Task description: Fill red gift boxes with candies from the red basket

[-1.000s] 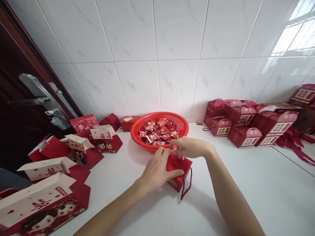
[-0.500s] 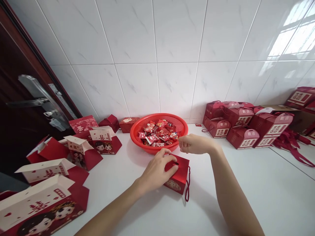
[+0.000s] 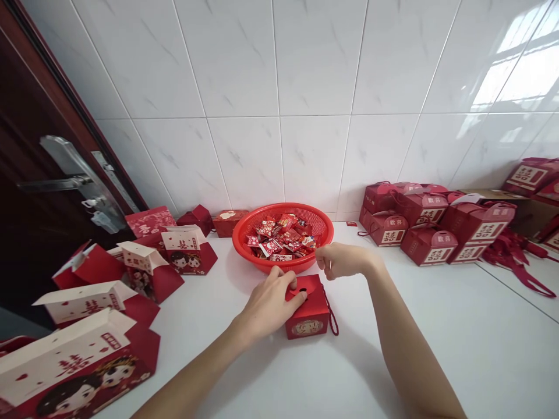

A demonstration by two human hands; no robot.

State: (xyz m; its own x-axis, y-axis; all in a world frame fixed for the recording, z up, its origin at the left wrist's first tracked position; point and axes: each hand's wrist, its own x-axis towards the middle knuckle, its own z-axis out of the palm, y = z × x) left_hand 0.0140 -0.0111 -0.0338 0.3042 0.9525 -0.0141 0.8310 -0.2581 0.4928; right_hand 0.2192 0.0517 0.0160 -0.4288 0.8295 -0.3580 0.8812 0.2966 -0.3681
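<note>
A small red box [image 3: 309, 317] with a dark hole in its top and a red cord on its right side stands on the white table. My left hand [image 3: 276, 297] lies over the box's left edge and top, thumb and fingers gripping it. Up and to the right of the box, my right hand [image 3: 338, 260] hovers by the basket's rim with its fingers curled; what they hold, if anything, is hidden. Behind the box is a red plastic basket [image 3: 251, 263] holding several wrapped candies [image 3: 286, 235].
Several open red and white boxes [image 3: 91, 349] fill the left side. Stacked red boxes [image 3: 430, 247] stand at the right, beside dark red ribbons [image 3: 513, 256]. A tiled wall [image 3: 314, 151] runs behind; a door handle [image 3: 65, 183] is at the left.
The red box has turned so its patterned front faces me more squarely. My left hand has shifted slightly left and down with it; my right hand has moved a little left.
</note>
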